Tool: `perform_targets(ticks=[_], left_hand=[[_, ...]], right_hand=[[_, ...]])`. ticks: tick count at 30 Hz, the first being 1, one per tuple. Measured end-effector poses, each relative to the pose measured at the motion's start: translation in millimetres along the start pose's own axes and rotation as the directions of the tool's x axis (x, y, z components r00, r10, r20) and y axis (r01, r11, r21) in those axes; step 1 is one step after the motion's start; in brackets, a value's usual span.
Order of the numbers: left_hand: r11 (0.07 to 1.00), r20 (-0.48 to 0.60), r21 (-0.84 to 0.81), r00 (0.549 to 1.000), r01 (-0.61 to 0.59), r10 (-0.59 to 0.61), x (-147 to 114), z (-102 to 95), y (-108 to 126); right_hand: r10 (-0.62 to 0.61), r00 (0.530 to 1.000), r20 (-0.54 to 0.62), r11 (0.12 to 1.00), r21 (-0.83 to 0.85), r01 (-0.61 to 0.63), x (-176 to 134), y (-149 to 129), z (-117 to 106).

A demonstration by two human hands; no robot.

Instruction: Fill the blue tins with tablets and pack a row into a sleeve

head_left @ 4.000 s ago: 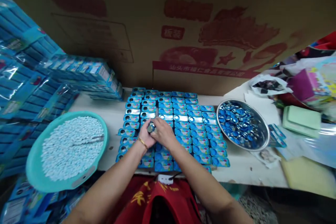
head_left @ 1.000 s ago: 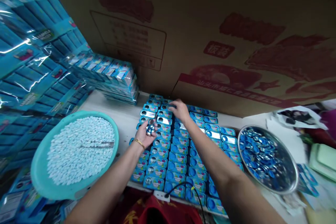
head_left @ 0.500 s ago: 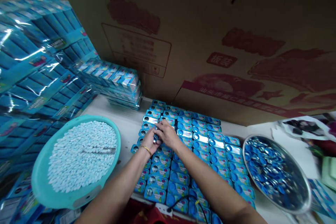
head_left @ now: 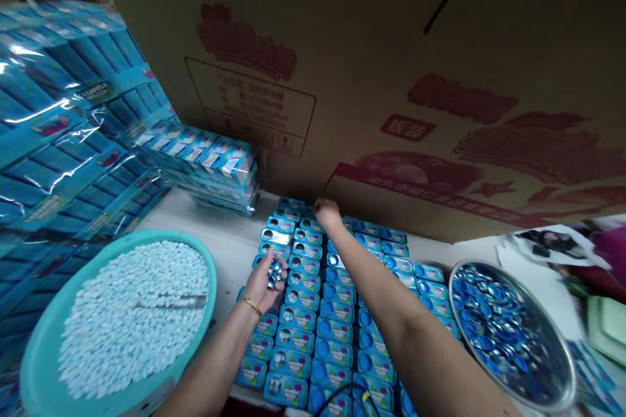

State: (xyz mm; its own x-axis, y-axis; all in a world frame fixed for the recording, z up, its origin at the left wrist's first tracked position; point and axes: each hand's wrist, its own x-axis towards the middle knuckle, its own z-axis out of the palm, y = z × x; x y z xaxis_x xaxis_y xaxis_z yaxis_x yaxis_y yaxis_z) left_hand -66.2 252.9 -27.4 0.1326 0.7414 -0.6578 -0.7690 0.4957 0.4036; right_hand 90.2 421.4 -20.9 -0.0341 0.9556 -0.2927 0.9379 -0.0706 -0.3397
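Note:
Rows of small blue printed tins (head_left: 294, 339) cover the white tabletop. Those in the left columns show dark or silvery round spots, while many farther right have blue discs there. My left hand (head_left: 258, 287), palm up with curled fingers, cradles several shiny blue-and-silver round caps (head_left: 275, 273) above the left columns. At the far end of the second column, my right hand (head_left: 327, 214) bends down over a tin with its fingers drawn together. Whatever those fingertips hold is hidden. A steel bowl (head_left: 570, 365) on the right contains many similar caps (head_left: 489, 319).
On the left stands a turquoise basin (head_left: 211, 273) of pale candies (head_left: 132, 319) with a flat metal strip. Plastic-wrapped blue boxes (head_left: 73, 124) are stacked behind it. A big cardboard carton (head_left: 342, 32) walls off the back. A dark cable (head_left: 337, 394) crosses the near tins.
My hands have come apart. The right one has moved away to the far tins, and the left one has drawn back slightly and turned up, showing the caps. The view has shifted a little.

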Motion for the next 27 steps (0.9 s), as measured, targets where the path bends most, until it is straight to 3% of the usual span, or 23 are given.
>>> perform_targets(ticks=[4, 8, 11, 13, 14, 16, 17, 18, 19, 23, 27], left_hand=[[1.0, 0.042, 0.004, 0.999, 0.006, -0.006, -3.4, -1.4, 4.8], [1.0, 0.085, -0.014, 0.996, 0.023, -0.021, -4.4, 0.9, 13.4], [0.998, 0.093, -0.028, 0.994, 0.058, -0.056, -2.7, 1.8, 17.7], [0.996, 0.108, -0.026, 0.991, 0.085, -0.081, -0.4, 0.6, 18.6], [0.995, 0.116, -0.021, 0.989, 0.096, -0.093, 0.8, -0.5, 18.5], [0.992, 0.125, 0.001, 0.984, 0.126, -0.125, 1.8, -3.7, 17.4], [0.989, 0.135, 0.016, 0.98, 0.149, -0.149, 1.4, -5.9, 16.4], [0.984, 0.152, 0.033, 0.972, 0.178, -0.181, 0.4, -8.4, 15.1], [0.976, 0.174, 0.051, 0.961, 0.211, -0.217, -1.2, -11.3, 13.6], [0.934, 0.275, 0.096, 0.893, 0.345, -0.358, -8.6, -23.0, 5.1], [0.915, 0.277, 0.108, 0.872, 0.389, -0.404, -10.8, -25.3, -2.3]], right_hand=[[0.093, 0.991, 0.102, 0.992, -0.096, -0.083, 28.6, -14.0, 4.0], [0.122, 0.98, 0.159, 0.985, -0.144, -0.099, 32.9, -12.9, -3.2], [0.053, 0.991, 0.124, 0.989, -0.143, -0.035, 9.3, -13.1, -4.3], [-0.166, 0.982, 0.09, 0.984, -0.05, 0.171, -18.1, -17.1, 1.2], [-0.34, 0.936, 0.088, 0.94, 0.033, 0.339, -33.2, -20.0, 5.0], [-0.681, 0.724, 0.109, 0.726, 0.231, 0.648, -61.9, -25.9, 12.3], [-0.781, 0.613, 0.119, 0.616, 0.308, 0.725, -73.9, -28.1, 14.8], [-0.828, 0.543, 0.138, 0.554, 0.354, 0.754, -84.0, -29.5, 16.4], [-0.844, 0.516, 0.15, 0.531, 0.371, 0.761, -92.1, -29.9, 17.0], [-0.834, 0.531, 0.147, 0.547, 0.339, 0.765, -115.0, -23.9, 17.5], [-0.79, 0.607, 0.084, 0.6, 0.311, 0.737, -130.9, -18.4, 24.1]])
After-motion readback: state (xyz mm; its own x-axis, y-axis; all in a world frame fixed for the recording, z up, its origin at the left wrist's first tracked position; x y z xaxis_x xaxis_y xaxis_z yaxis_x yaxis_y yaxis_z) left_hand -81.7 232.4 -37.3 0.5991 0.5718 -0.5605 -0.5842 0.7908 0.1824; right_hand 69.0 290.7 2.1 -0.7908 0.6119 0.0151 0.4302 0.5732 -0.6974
